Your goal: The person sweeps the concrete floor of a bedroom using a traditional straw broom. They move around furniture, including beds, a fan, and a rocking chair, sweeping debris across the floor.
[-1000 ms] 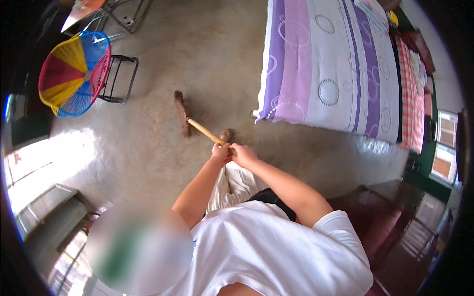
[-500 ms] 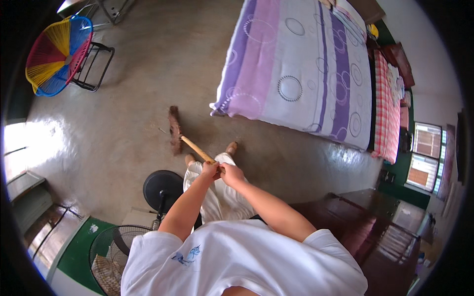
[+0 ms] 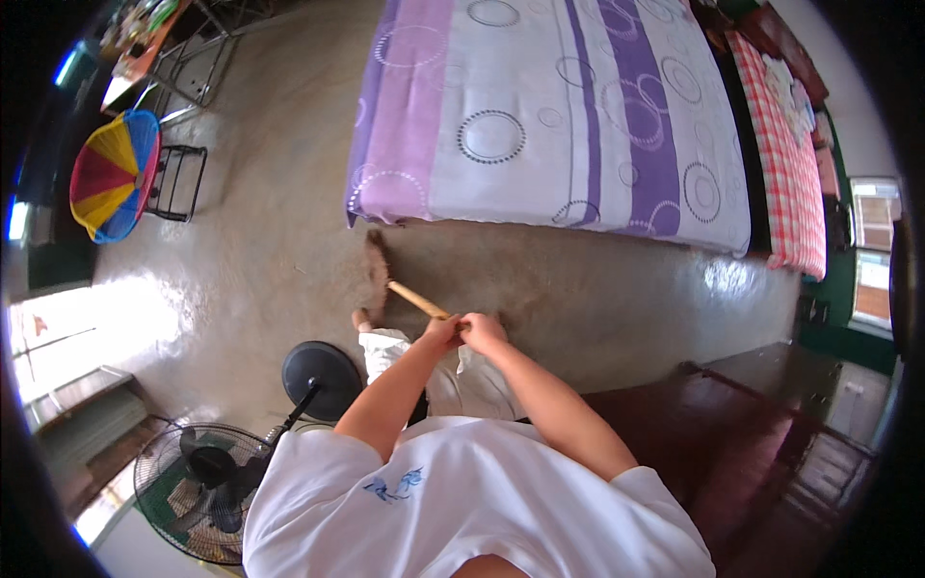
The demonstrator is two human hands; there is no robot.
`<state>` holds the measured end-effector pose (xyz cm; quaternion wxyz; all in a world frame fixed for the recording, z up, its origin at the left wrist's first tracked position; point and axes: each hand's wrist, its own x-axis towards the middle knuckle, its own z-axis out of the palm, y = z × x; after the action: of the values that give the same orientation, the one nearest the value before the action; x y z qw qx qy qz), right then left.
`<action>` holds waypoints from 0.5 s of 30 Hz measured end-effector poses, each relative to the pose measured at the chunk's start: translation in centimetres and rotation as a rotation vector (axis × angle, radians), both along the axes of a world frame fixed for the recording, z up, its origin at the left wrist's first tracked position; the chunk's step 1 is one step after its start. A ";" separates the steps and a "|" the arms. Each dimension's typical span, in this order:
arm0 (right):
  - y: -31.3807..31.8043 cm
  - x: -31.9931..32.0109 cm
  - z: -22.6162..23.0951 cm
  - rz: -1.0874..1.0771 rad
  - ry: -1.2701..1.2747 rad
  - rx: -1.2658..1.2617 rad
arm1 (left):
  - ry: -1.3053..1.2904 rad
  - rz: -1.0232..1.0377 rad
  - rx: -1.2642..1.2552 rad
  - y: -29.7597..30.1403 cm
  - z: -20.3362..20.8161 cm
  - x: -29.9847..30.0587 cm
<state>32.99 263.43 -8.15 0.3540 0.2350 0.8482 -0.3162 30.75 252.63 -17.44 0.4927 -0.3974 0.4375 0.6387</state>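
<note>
A broom (image 3: 416, 299) with a pale wooden handle slants away from me, its narrow, shaggy brown head resting on the floor by my foot. My left hand (image 3: 443, 331) is wrapped around the handle. Close against it, my right hand (image 3: 483, 333) grips the same handle near its upper end. The fingers of both hands are partly hidden. The broom head lies just short of the corner of a bed (image 3: 520, 183) with a purple, white and pink spread.
A standing fan (image 3: 198, 486) with a round black base (image 3: 323, 379) stands at my left. Farther left is a corded chair (image 3: 116, 178) in red, yellow and blue. Dark glossy wooden furniture (image 3: 674, 433) is close on my right. Another bed with a checked cover (image 3: 785, 164) stands farther right.
The view has shifted, and the bed now appears nearer and farther left. The broom head has come closer to the bed's corner and my foot. Both hands keep their hold on the handle.
</note>
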 end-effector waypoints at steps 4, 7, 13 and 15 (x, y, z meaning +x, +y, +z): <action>10.6 5.5 1.2 -0.165 -0.029 0.100 | -0.017 -0.258 0.021 11.8 2.4 3.7; 15.8 9.2 2.1 -0.191 0.054 0.130 | 0.033 -0.373 0.017 18.5 2.1 6.2; 20.0 10.2 3.9 -0.101 0.145 0.023 | -0.168 -0.349 0.032 22.0 1.0 8.0; 20.4 9.9 4.1 -0.146 0.069 -0.021 | -0.189 -0.347 0.040 21.7 0.7 8.2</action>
<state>42.92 283.83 -4.00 0.3032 0.2815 0.8371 -0.3578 38.96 274.30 -16.78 0.6420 -0.3644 0.4385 0.5125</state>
